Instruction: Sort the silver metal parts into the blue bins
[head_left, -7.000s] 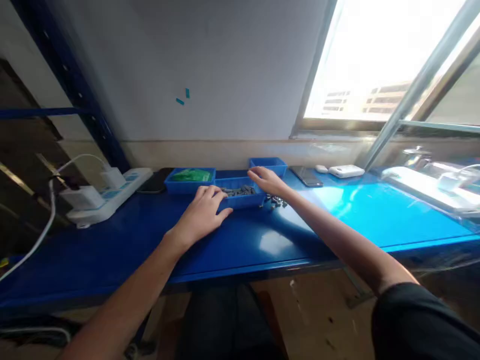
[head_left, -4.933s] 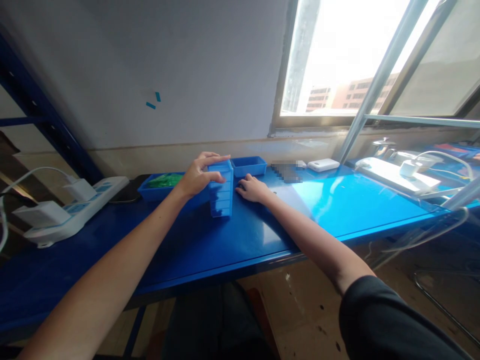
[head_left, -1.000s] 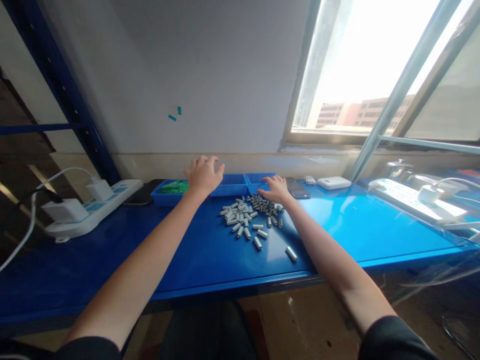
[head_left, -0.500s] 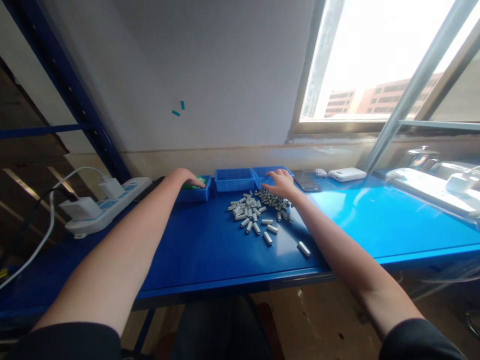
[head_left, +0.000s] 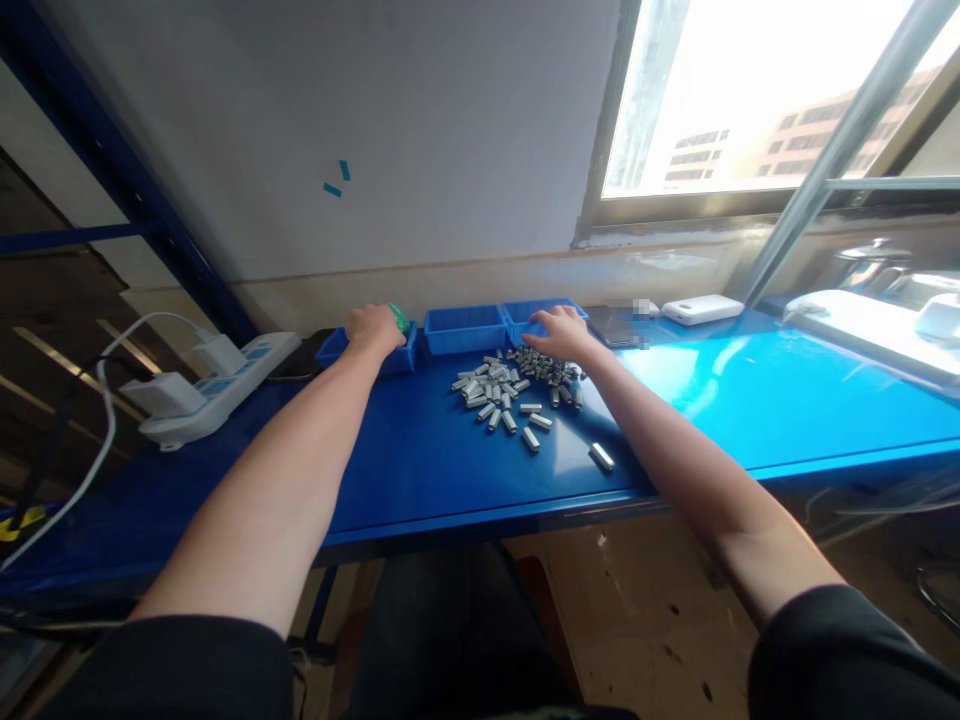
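Observation:
At the left blue bin (head_left: 406,358), my left hand (head_left: 375,328) is closed on a crumpled green bag (head_left: 399,318), which sticks up past the fingers; the exact grip is partly hidden. My right hand (head_left: 561,332) hovers palm down at the front of the right blue bin (head_left: 517,318), fingers apart and nothing visible in them. Just below it lies a heap of small metal pieces (head_left: 547,368). Longer silvery hexagonal metal standoffs (head_left: 491,385) are piled to the left of that heap, and a single standoff (head_left: 602,457) lies nearer the table's front edge.
Between the other two stands a middle blue bin (head_left: 465,335). A power strip (head_left: 225,390) with white plugs is at the left of the blue table (head_left: 435,480). A dark phone (head_left: 619,327), a white power bank (head_left: 703,309) and another power strip (head_left: 877,320) are along the right.
My left hand has closed and lifted, and the green bag that lay in the left bin now sticks up from it. My right hand stays by the right bin. The camera view has tilted down.

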